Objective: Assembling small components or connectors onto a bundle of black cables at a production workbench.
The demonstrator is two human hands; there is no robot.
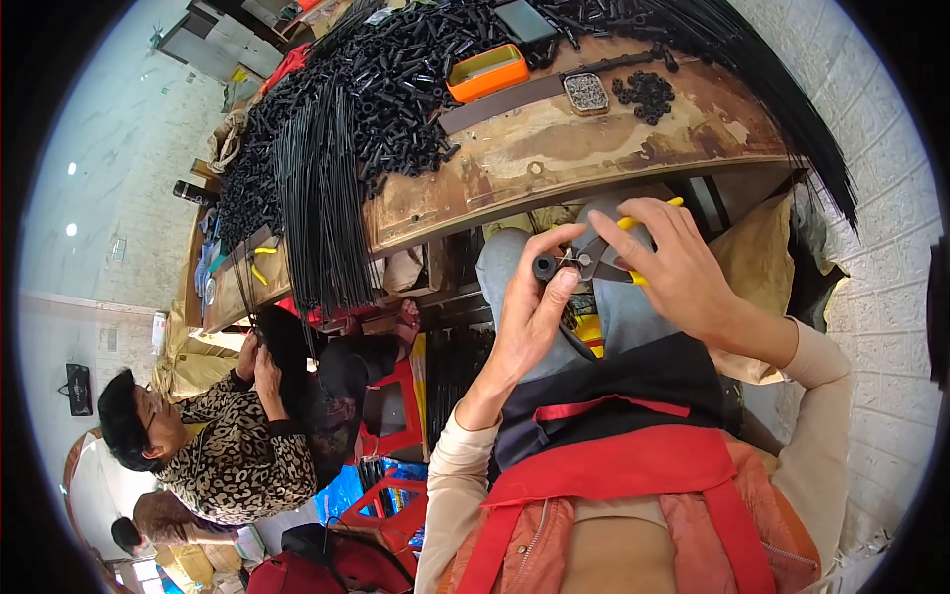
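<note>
Above my lap, my left hand is closed on a black tubular part, its round hollow end turned toward me. A thin wire shows beside it, between thumb and forefinger. My right hand grips pliers with yellow handles. Their dark jaws sit at the wire, close to my left fingertips; whether they bite on it I cannot tell. A black cable-like length hangs below my left hand, partly hidden by it.
Ahead stands a worn wooden table heaped with black tubular parts. On it are an orange box, a dish of small metal pieces, black rings and bundled black rods. A co-worker sits at left.
</note>
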